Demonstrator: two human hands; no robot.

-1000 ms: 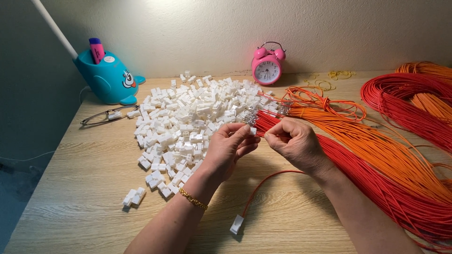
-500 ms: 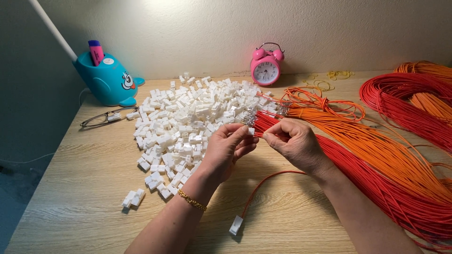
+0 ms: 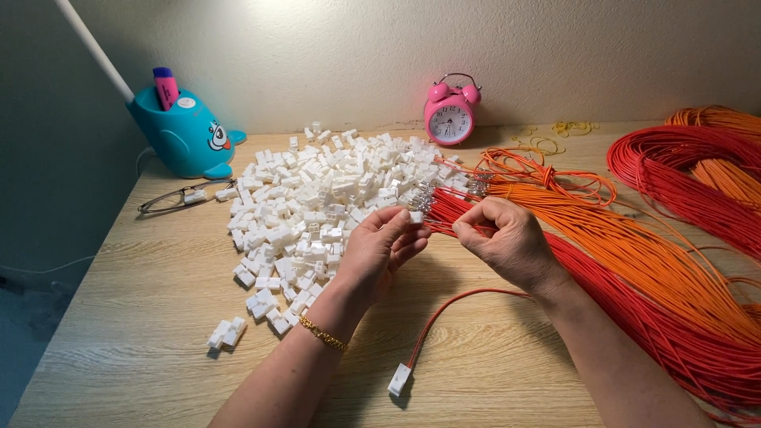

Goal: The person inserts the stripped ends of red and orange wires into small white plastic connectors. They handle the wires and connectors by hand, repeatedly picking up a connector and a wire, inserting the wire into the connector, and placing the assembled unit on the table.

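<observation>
Pale wooden desk (image 3: pixel 143 317) against cream wall (image 3: pixel 357 47); left hand (image 3: pixel 380 250) pinching white connector (image 3: pixel 416 216), right hand (image 3: pixel 507 238) red wire (image 3: pixel 452 230).

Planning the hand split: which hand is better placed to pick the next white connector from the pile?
Left. The left hand sits right beside the pile of white connectors; the right hand is over the red wires, pinching wire ends.

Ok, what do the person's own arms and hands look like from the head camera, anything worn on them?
Both forearms are bare, with no sleeves in view and no gloves. The left hand has a thin gold chain bracelet at the wrist. The right hand shows no bracelet or watch; I cannot make out any rings on either hand.
</observation>
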